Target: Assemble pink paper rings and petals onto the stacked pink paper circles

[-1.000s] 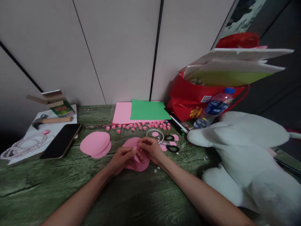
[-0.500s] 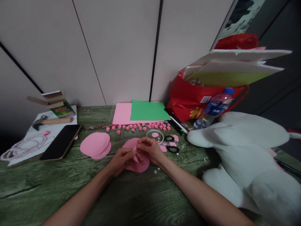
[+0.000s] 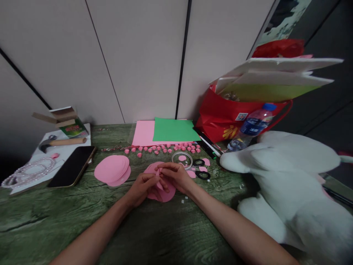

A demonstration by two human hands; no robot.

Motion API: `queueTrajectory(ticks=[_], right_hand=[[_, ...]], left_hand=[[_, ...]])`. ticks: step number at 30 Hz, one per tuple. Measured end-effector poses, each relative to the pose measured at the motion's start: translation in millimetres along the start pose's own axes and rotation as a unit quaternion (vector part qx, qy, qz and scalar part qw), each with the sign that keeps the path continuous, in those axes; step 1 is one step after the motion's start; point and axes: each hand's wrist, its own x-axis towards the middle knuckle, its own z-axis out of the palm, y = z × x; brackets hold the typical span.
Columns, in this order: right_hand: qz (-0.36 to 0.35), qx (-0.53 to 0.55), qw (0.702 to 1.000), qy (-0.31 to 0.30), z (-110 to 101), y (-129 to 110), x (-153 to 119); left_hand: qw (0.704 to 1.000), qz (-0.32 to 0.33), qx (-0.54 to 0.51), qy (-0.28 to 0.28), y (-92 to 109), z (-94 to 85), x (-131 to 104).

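Near the middle of the table, my left hand (image 3: 143, 187) and my right hand (image 3: 174, 176) meet over pink paper circles (image 3: 168, 193). Between them both hands pinch a small folded pink paper piece (image 3: 159, 177), its lower part partly covered by fingers. To the left lies a stack of pink circles (image 3: 111, 168). Behind my hands runs a row of small rolled pink paper pieces (image 3: 165, 149). A tape roll (image 3: 182, 159) and scissors (image 3: 202, 175) lie just beyond my right hand, with pink scraps around them.
Green paper (image 3: 173, 129) lies on pink sheets at the back. On the left are a phone (image 3: 72, 166), a hammer (image 3: 66, 142), beads (image 3: 30, 172) and an open box (image 3: 72, 127). A red bag (image 3: 215, 112), a bottle (image 3: 252, 127) and a white plush toy (image 3: 295, 173) stand right.
The fingertips of my right hand have shifted slightly left along the top of the folded pink piece. My left hand has hardly moved.
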Motion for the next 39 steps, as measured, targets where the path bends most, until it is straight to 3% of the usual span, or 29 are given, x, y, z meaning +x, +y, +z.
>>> queueTrajectory(ticks=[12, 20, 26, 32, 39], right_hand=[[0.001, 0.020, 0.998, 0.063, -3, 4, 1], [0.017, -0.007, 0.999, -0.045, 2, -2, -1], [-0.013, -0.005, 0.999, 0.037, -3, 4, 1], [-0.013, -0.002, 0.998, 0.056, -2, 5, 1], [0.021, -0.018, 0.998, -0.053, 4, -5, -2]], left_hand=[[0.999, 0.021, 0.000, -0.024, -4, -1.3, 0], [1.000, 0.017, -0.007, -0.008, -1, 0.2, 0], [1.000, 0.023, -0.007, -0.016, -3, -0.8, 0], [1.000, 0.012, 0.001, -0.020, -3, -0.7, 0], [1.000, 0.014, -0.004, -0.020, -1, -1.4, 0]])
